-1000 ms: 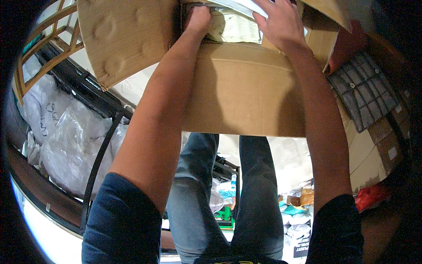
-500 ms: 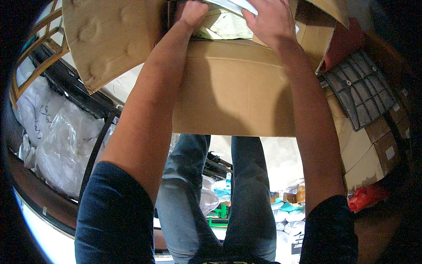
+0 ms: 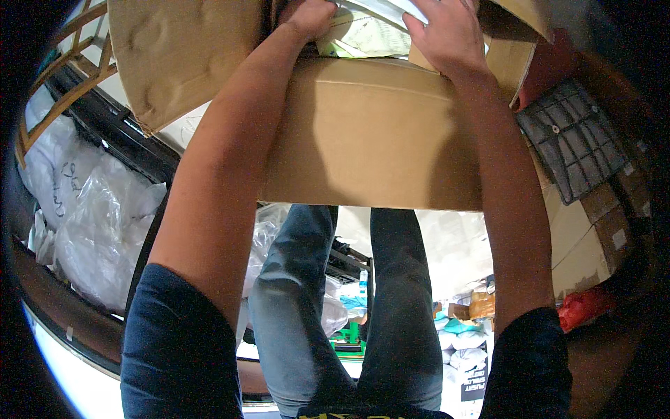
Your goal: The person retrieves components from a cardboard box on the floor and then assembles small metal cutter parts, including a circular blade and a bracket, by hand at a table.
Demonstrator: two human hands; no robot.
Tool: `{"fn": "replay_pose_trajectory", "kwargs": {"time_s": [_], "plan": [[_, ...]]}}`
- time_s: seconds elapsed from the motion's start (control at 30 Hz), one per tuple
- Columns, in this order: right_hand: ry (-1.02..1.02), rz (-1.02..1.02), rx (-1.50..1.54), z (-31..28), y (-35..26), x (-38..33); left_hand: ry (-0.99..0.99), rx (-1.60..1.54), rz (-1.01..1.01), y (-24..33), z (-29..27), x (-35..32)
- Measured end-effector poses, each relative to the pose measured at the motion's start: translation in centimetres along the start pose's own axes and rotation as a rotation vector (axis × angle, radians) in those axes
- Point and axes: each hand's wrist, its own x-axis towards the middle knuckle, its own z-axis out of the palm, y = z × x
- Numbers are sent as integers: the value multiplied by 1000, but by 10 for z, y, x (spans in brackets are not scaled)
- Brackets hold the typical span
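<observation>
In front of me an open cardboard box has its flaps folded outward. Over its opening, at the top edge of the picture, my left hand is closed, its curled fingers at the end of a white sheet-like packet. My right hand has its thumb and fingers on the packet's other end, with the fingertips partly cut off by the picture edge. Beneath the packet lies a pale green printed sheet or bag inside the box. The rest of the contents is hidden.
Clear plastic bags fill a dark-framed holder at the left, below a wooden rack. At the right are a grey ribbed panel, stacked cartons and a red bag. White sacks lie behind my legs.
The box and both hands sit slightly higher and further right in the picture. Both hands keep their places at the white packet.
</observation>
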Motion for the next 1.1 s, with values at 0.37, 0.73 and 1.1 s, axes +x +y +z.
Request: {"fn": "replay_pose_trajectory", "kwargs": {"time_s": [0.37,0.73,1.1], "plan": [[-32,-67,-5,-5,-3,-17,-385,-128,-106,45,-59,-46],[-19,-61,-9,-4,0,-17,-472,-231,-186,64,-63,-62],[-13,-92,-7,-5,6,-27,-399,-472,-300,88,-72,-68]]}}
